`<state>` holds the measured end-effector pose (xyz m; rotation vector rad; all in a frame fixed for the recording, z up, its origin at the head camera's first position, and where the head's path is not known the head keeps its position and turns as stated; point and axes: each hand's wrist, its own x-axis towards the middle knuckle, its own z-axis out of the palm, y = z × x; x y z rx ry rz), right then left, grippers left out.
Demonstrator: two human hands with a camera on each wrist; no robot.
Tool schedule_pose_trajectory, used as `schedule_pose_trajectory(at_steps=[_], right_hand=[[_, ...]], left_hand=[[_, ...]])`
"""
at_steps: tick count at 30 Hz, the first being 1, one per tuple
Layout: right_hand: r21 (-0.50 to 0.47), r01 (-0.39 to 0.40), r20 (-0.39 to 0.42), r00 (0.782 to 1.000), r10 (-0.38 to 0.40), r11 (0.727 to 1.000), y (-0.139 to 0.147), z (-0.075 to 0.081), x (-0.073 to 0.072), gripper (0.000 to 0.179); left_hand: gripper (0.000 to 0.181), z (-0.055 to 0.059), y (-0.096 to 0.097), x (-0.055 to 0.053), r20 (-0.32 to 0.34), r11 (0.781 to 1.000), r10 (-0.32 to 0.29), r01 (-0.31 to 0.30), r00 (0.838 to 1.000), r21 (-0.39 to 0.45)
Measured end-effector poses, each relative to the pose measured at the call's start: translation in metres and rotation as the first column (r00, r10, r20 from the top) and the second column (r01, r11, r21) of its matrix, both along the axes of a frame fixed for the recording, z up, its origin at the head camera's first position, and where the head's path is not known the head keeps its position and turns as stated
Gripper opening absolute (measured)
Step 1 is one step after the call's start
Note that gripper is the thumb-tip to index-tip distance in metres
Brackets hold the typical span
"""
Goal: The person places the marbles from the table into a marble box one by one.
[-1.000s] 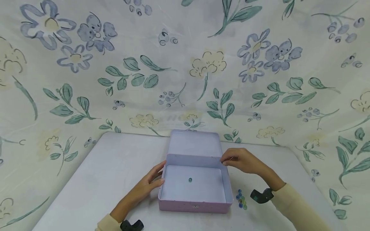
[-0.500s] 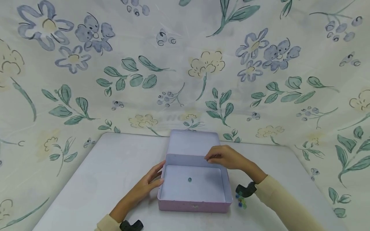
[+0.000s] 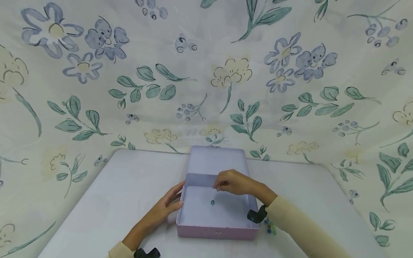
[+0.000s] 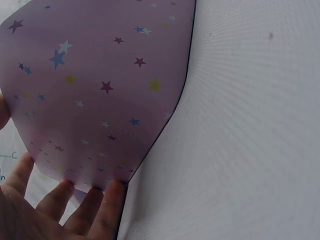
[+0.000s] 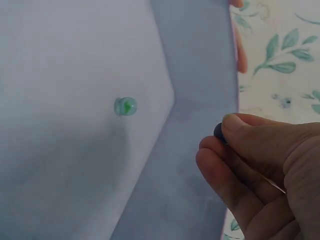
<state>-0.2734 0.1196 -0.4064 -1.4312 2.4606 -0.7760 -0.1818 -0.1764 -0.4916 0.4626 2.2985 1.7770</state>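
Observation:
A pinkish-purple tin box (image 3: 198,232) stands on the table with its lid (image 3: 217,161) folded back. On its floor lies one clear marble (image 5: 128,106) with a green swirl. My right hand (image 3: 237,182) is over the back part of the box, and in the right wrist view its thumb and forefinger pinch a small dark marble (image 5: 218,131), mostly covered by the fingertips. With extended fingers, my left hand (image 3: 164,205) rests against the box's left side. The left wrist view has those fingertips at the edge of the star-printed outer wall (image 4: 105,100).
Several blue, green and yellow marbles (image 3: 270,227) lie together on the white table (image 3: 129,186), just right of the box and partly behind the right wrist's black camera (image 3: 257,215). A floral cloth (image 3: 193,79) hangs behind the table.
From the box's back right corner, my right hand has moved left and slightly down, over the inside of the box. The left hand and the box have stayed put.

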Motion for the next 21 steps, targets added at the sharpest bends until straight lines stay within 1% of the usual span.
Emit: schedule_pose_trajectory(at_steps=[3, 7, 12, 17, 21], right_hand=[[0.030, 0.012, -0.007, 1.000, -0.012, 0.999, -0.005, -0.008, -0.001, 0.012], [0.071, 0.036, -0.010, 0.999, -0.036, 0.997, -0.009, -0.019, -0.004, 0.012], [0.123, 0.065, 0.009, 0.998, -0.066, 0.990, -0.014, -0.028, -0.003, 0.013], [0.130, 0.074, -0.007, 0.997, -0.074, 0.989, -0.017, -0.035, -0.001, 0.014], [0.123, 0.083, -0.023, 0.996, -0.080, 0.989, -0.018, -0.040, -0.002, 0.013]], left_hand=[[0.065, 0.000, 0.000, 0.002, 0.003, 1.000, 0.006, -0.006, 1.000, 0.002], [0.065, 0.001, 0.000, 0.001, 0.014, 1.000, 0.019, -0.019, 1.000, 0.006], [0.065, 0.000, 0.001, 0.001, 0.022, 0.999, 0.033, -0.033, 0.999, -0.002], [0.065, 0.000, 0.000, 0.002, 0.026, 1.000, 0.020, -0.020, 0.999, -0.001], [0.065, 0.001, -0.001, 0.003, 0.026, 1.000, 0.020, -0.020, 0.999, -0.002]])
